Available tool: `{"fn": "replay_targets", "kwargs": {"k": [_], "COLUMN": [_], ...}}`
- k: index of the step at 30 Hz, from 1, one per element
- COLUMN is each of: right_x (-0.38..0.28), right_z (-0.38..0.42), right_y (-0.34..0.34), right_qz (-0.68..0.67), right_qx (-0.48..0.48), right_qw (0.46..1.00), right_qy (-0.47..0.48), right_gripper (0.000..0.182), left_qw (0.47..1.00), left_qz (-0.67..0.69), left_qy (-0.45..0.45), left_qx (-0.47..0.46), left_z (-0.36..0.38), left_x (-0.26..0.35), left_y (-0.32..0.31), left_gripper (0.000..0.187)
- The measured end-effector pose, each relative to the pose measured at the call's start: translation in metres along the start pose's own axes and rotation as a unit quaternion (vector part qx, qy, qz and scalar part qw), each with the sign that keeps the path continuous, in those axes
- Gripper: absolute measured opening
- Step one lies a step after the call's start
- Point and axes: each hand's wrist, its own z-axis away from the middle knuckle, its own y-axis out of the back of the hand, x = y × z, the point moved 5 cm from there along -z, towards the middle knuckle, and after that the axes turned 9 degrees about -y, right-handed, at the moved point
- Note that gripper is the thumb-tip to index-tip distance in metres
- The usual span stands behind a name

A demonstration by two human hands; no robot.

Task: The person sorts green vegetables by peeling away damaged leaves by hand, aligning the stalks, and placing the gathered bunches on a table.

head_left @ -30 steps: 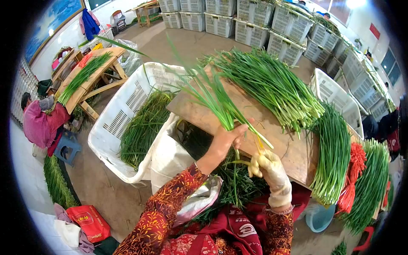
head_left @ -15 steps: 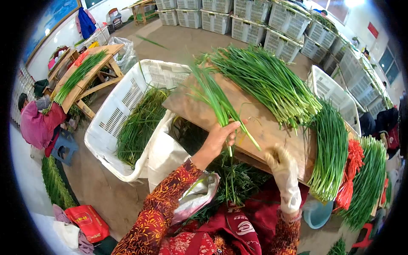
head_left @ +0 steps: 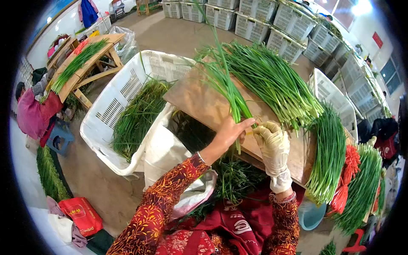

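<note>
My left hand (head_left: pixel 228 132), bare, grips a small bunch of green chives (head_left: pixel 227 87) near its pale lower end, the leaves pointing up and away. My right hand (head_left: pixel 272 142), in a pale glove, pinches the bunch's stems just right of the left hand. Both hands are over the near edge of a wooden board (head_left: pixel 199 102). A large pile of chives (head_left: pixel 272 80) lies on the board beyond my hands.
A white plastic crate (head_left: pixel 114 114) with chives stands left of the board. Trimmed chive bundles (head_left: pixel 329 155) and red ties (head_left: pixel 346 174) lie at the right. Loose chives (head_left: pixel 231 178) fill my lap. A person in pink (head_left: pixel 29 112) sits far left by another table (head_left: pixel 80 68). Stacked crates (head_left: pixel 255 15) line the back.
My right hand rose from the board's edge to the bunch's stems. My left hand tilted the bunch more upright and shifted slightly right.
</note>
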Motion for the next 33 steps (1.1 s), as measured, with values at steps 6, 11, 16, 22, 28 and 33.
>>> {"fn": "replay_targets", "kwargs": {"k": [6,11,16,22,28,33], "right_x": [0.021,0.021,0.068,0.075,0.039,0.035], "right_z": [-0.018,0.004,-0.001,-0.047,-0.015,-0.009], "right_y": [0.012,0.064,0.029,-0.001,-0.034,-0.045], "right_qz": [-0.361,-0.589,-0.046,-0.057,-0.389,-0.447], "right_qx": [0.003,-0.354,-0.106,-0.101,-0.235,-0.276], "right_qw": [0.907,0.692,0.977,0.978,0.848,0.798], "right_qy": [-0.216,-0.223,-0.18,-0.176,-0.274,-0.295], "right_gripper": [0.003,0.02,0.026,0.025,0.036,0.037], "left_qw": [0.998,0.985,0.862,0.928,0.942,0.948], "left_qz": [-0.006,0.136,0.497,0.359,0.33,0.313], "left_qy": [0.066,-0.028,-0.059,0.049,0.056,0.063], "left_qx": [-0.014,0.099,0.081,0.088,0.018,-0.01], "left_z": [0.015,0.009,-0.02,-0.001,0.002,0.006], "left_x": [-0.017,0.007,0.003,-0.014,-0.021,-0.002], "left_y": [-0.006,0.033,0.054,0.028,0.014,0.006], "left_gripper": [0.033,0.037,0.022,0.024,0.033,0.038]}}
